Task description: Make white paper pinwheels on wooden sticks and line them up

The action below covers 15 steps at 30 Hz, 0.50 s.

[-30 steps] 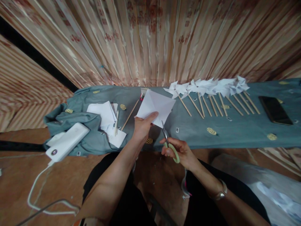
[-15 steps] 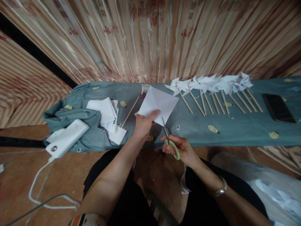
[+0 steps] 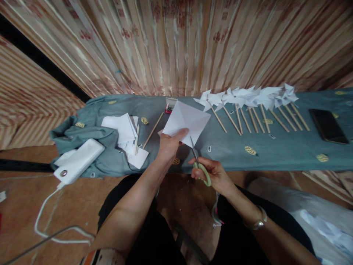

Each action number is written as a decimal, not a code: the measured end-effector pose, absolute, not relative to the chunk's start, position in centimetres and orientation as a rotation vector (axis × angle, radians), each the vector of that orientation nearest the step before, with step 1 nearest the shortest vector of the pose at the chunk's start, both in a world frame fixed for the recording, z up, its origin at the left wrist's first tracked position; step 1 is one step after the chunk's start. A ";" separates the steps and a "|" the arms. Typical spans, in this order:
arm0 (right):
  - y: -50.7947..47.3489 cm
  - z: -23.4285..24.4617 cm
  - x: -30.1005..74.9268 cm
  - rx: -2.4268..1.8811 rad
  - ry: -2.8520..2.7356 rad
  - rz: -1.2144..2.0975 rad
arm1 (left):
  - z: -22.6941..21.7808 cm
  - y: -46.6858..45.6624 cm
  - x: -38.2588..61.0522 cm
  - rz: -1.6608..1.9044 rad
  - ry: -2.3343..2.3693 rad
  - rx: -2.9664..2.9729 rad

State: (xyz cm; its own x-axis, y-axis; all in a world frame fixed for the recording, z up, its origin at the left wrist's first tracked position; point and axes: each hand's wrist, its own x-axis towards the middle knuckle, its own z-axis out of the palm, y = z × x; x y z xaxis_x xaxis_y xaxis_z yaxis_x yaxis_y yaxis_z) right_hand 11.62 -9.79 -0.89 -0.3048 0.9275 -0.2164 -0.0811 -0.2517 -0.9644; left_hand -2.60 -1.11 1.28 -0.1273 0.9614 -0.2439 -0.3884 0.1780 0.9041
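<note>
A square white sheet of paper (image 3: 193,117) with faint crease lines is pinched in my left hand (image 3: 170,143), thumb on top and the other fingers largely hidden beneath. My right hand (image 3: 213,173) grips scissors (image 3: 204,173) with pale green handles. Their blades lie at the paper's near corner, pointing towards its middle. Just behind the paper stands a small red box (image 3: 169,108) of tiny dark pieces. Left of my left hand, a wooden stick (image 3: 153,130) lies on the cloth.
White paper pinwheels (image 3: 245,98) on sticks line the table's back right. A phone (image 3: 328,126) lies further right. Stacked paper (image 3: 120,127), a white pen-like stick (image 3: 137,140) and a white power bank (image 3: 79,162) with a cable are at left. Teal cloth (image 3: 228,154) covers the table.
Almost nothing differs. The paper and both hands keep nearly the same place, with the scissor blades still at the paper's near corner; the view has shifted very slightly.
</note>
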 end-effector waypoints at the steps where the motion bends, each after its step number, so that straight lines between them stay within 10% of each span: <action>1: -9.8 -0.9 11.6 -1.139 -1.202 1.664 | 1.2 -1.1 -2.6 1.326 1.132 0.686; 15: -9.9 -1.0 11.7 -1.144 -1.197 1.672 | 1.1 -1.0 -2.7 1.330 1.127 0.707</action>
State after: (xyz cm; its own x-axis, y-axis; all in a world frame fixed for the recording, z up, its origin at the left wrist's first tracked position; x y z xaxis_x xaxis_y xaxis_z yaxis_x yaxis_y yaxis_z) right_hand 11.72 -9.85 -1.05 -0.3019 0.9257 -0.2281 -0.0825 -0.2637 -0.9611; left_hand -2.67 -0.98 1.07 -0.1210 0.9671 -0.2236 -0.3797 0.1630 0.9107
